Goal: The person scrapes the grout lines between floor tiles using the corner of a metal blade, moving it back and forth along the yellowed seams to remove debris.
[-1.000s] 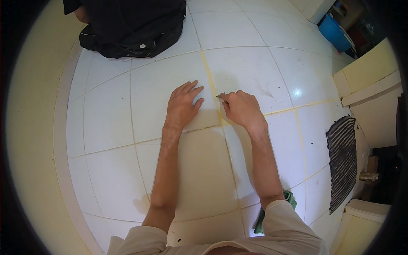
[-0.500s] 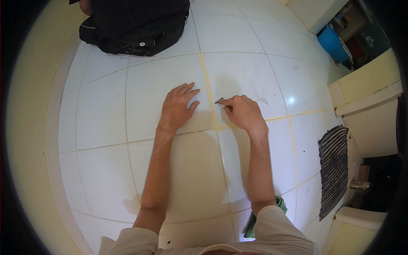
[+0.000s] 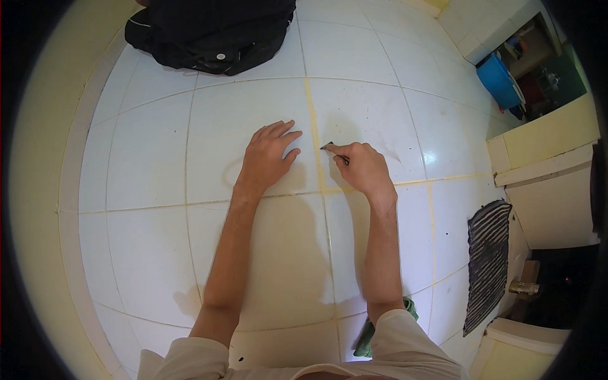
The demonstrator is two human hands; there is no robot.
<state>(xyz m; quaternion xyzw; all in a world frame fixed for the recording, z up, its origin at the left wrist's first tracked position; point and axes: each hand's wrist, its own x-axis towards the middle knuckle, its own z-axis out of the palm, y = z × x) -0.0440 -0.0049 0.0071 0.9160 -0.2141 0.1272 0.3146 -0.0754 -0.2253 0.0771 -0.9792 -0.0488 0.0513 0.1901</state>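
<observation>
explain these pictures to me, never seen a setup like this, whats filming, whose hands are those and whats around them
There is no machine here: the two bare hands belong to the person wearing the camera. It sits on their head and looks down, so their forearms rise from the bottom edge; its fisheye lens bends straight lines.

The left hand is spread open and empty, left of a yellowish grout line. The right hand pinches a small dark pointed tool; its exact kind is too small to tell.

The surface is a white tiled floor. On it lie a striped mat at right and a green cloth by the right sleeve. A blue basin shows at upper right, black fabric at the top.
</observation>
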